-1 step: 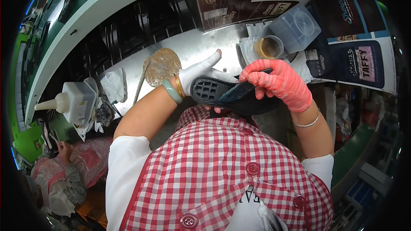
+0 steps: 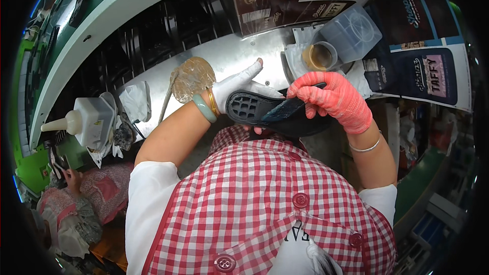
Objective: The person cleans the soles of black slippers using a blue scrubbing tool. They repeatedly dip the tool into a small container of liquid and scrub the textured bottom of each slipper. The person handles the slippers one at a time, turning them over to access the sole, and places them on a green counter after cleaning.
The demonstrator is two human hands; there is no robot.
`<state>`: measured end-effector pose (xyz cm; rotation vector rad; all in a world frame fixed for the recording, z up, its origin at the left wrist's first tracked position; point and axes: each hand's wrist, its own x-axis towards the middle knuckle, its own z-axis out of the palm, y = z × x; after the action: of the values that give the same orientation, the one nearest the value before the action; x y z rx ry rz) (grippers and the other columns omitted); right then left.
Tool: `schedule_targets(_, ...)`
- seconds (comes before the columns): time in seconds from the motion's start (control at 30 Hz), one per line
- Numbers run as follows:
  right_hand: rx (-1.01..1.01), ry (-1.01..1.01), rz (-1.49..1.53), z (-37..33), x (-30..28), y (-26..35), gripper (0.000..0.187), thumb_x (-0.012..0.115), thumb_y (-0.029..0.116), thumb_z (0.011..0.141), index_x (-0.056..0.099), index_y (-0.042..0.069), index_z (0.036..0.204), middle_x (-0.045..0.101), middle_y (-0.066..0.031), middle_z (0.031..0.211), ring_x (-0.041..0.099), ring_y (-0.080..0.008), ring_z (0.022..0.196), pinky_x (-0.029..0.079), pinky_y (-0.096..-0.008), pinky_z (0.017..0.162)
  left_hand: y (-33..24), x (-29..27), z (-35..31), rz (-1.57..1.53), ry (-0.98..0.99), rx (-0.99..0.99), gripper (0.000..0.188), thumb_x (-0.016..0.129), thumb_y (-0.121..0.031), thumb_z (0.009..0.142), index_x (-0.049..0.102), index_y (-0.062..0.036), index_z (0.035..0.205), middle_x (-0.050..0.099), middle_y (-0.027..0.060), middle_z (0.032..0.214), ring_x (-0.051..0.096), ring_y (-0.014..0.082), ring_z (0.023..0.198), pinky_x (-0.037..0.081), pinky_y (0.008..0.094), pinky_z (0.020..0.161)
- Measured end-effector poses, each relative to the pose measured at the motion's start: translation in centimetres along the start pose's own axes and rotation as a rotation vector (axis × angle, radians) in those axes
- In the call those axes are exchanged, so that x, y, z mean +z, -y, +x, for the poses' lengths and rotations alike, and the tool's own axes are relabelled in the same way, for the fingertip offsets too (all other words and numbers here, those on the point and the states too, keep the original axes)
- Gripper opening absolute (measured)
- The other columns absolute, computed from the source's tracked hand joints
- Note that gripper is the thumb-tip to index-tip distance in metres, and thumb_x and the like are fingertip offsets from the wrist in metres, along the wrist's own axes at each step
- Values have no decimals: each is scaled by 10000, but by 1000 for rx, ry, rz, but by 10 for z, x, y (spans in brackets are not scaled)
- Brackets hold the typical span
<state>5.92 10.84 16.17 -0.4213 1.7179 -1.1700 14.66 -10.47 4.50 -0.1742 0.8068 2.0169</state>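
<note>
Black sole [image 2: 245, 108]: held before the checked apron [image 2: 239, 188].
Left grip [image 2: 237, 87]: wrapped beneath the sole.
Right grip [image 2: 336, 101]: pinched on its edge.
Cup [image 2: 319, 56]: tan substance contained.
Spouted bottle [image 2: 94, 122]: contents unclear.

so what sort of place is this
Probably a shoe factory or workshop: a black shoe sole with a gridded heel, a white plastic bottle with a tapered nozzle, and a co-worker in a pink patterned apron.
</note>
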Motion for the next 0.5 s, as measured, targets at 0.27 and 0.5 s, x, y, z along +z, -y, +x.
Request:
schedule_targets(0.27,-2,-92,-7,-12,-21,-42,211,614,214,850,672,35,945,627,10,778,557,-44,566,399,-165,504,10,-20,5,-136,-37,87,802,291,-618,894,379,57,1317,590,239,1099,660,360,687,565,345,528)
schedule_targets(0.5,-357,-751,214,-8,-64,-71,299,612,304,886,640,35,1015,649,-9,822,564,-35,560,404,-149,487,32,-67,-20,149,-378,856,496,502,-220,892,388,8,1318,504,193,1254,488,378,1170,446,537,924)
